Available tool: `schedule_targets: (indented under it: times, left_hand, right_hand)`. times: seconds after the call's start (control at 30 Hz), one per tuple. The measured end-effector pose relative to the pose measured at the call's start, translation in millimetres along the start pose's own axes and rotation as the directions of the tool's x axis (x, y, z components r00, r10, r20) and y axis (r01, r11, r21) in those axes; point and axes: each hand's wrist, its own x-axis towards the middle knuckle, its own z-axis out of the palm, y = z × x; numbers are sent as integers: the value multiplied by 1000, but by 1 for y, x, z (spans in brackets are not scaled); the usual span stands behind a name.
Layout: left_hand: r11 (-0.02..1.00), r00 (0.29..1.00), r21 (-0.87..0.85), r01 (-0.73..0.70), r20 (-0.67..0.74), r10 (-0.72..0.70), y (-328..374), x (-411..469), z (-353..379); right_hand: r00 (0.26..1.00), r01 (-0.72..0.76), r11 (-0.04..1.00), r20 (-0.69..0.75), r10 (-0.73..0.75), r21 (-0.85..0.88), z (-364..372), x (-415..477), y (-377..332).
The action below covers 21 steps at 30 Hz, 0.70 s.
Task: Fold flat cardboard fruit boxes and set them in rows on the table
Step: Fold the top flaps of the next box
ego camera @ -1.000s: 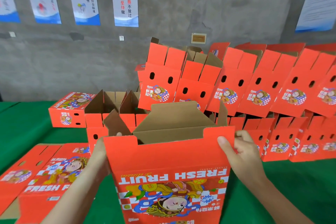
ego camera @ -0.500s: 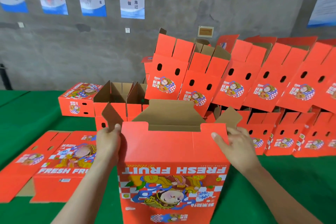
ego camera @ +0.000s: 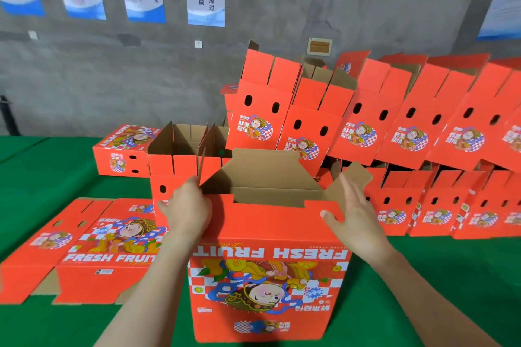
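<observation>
The box stands on the green table right under both my hands, print upside down, its top flaps not yet tucked. My left hand grips the left top corner, its fingers curled over the edge at the base of the thin left end flap. My right hand is flat, fingers straight and together against the right end flap, thumb on the front panel. The main risk I see is the folding order. The wide back flap stands just beyond my fingertips, and if it comes down before both end flaps are in, they could jam on top of it or crease off the score line. Pushing harder on the right than on the left could rack the box out of square or slide it across the cloth. Farther beyond the fingers, the upper tier of finished boxes leans, and a forward shove of my box could topple it. The flat blanks lie just left of my left hand, near enough for a forearm to drag.
</observation>
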Motion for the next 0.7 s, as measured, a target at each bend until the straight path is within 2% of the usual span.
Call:
schedule_targets:
  times: [0.07, 0.13, 0.17, 0.37, 0.5, 0.57, 0.63, 0.7]
  left_hand:
    - [997, 1000, 74, -19, 6, 19, 2, -2, 1]
    - [994, 999, 101, -36, 6, 35, 1, -2, 2]
    - [993, 999, 107, -52, 10, 51, 1, -2, 0]
    - [985, 985, -15, -174, -19, 174, -2, -3, -5]
    - [967, 967, 15, -253, 36, 253, -3, -4, -4]
    - [964, 964, 32, -265, 37, 264, -4, -4, -4]
    - [954, 954, -7, -300, 17, 300, -5, -6, -7]
    - [905, 907, -78, -418, 17, 421, -7, -6, -6]
  right_hand:
    - [999, 43, 969, 25, -38, -243, -5, 4, -3]
    - [990, 137, 856, 47, -130, -498, -8, 11, -10]
    - [984, 179, 802, 86, -159, -570, -10, 14, -16]
    - [940, 327, 522, 326, -97, -787, -21, 34, -50]
    - [863, 497, 287, 502, -60, -819, -9, 39, -73]
    - [831, 526, 309, 556, 12, -792, -5, 42, -79]
    - [799, 520, 412, 596, 74, -748, -7, 46, -78]
    - [770, 506, 508, 631, 98, -697, -11, 49, -74]
